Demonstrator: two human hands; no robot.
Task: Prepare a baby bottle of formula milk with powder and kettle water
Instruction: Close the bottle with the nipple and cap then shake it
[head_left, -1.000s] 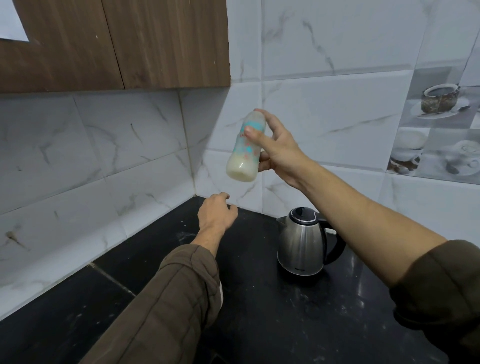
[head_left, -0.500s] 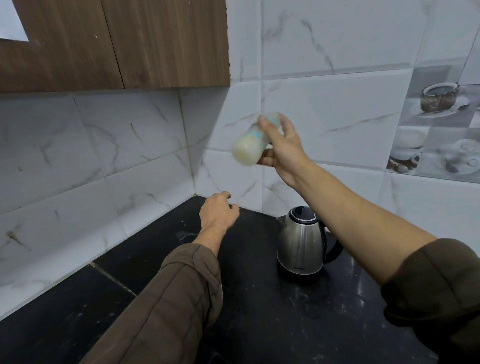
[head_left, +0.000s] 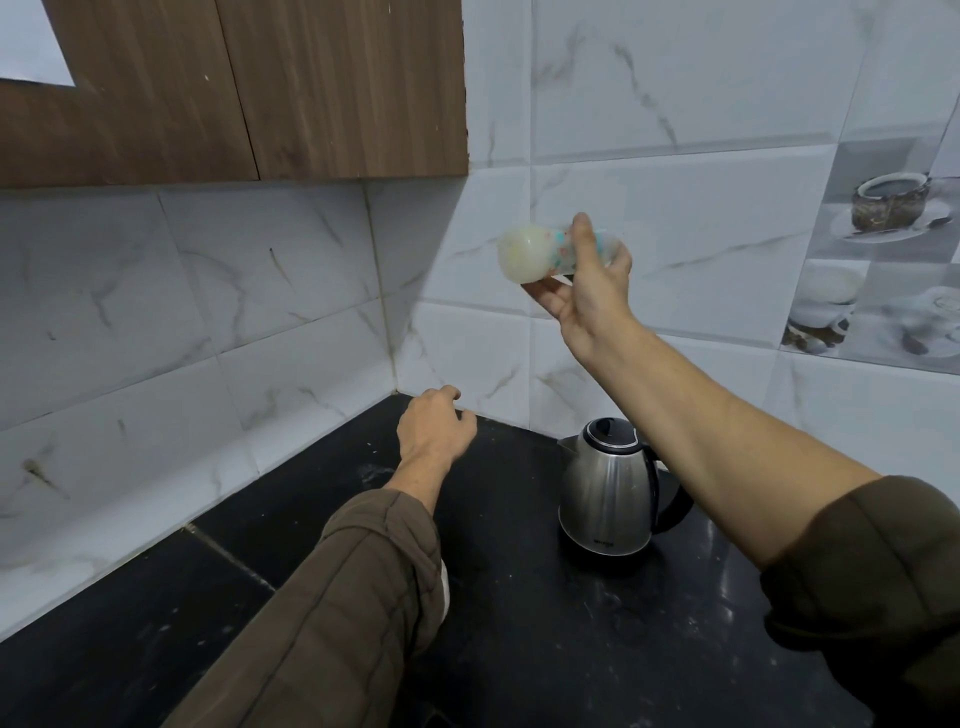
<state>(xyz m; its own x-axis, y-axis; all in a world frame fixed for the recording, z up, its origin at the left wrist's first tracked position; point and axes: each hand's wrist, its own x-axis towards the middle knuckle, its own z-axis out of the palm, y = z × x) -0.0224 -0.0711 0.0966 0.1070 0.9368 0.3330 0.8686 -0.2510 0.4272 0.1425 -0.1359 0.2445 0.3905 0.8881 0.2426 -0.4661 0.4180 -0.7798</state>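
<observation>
From the head camera, the bottle (head_left: 540, 253) is up in the air, in front of the white wall tiles (head_left: 675, 208). It lies almost on its side, with its round bottom end pointing left. It looks blurry. It has pale, creamy milk inside, and there are blue and pink marks on its clear side. Its top end is hidden behind the hand.

The kettle (head_left: 605, 496) is shiny metal with a black lid and a black handle. It stands on the black counter (head_left: 597, 649), near the back edge by the wall. Its lid is shut, so what is inside cannot be seen. The kettle is well below the bottle and not touching it.

The right hand (head_left: 587, 291) holds the bottle. The fingers wrap around its middle and the thumb is on the near side. The arm is bare up to a dark sleeve (head_left: 872, 587).

The left hand (head_left: 434, 434) is low, near the back corner of the counter. Its fingers are curled in loosely and it holds nothing. I cannot tell if it touches the counter. Its arm has a brown sleeve (head_left: 337, 597).
</observation>
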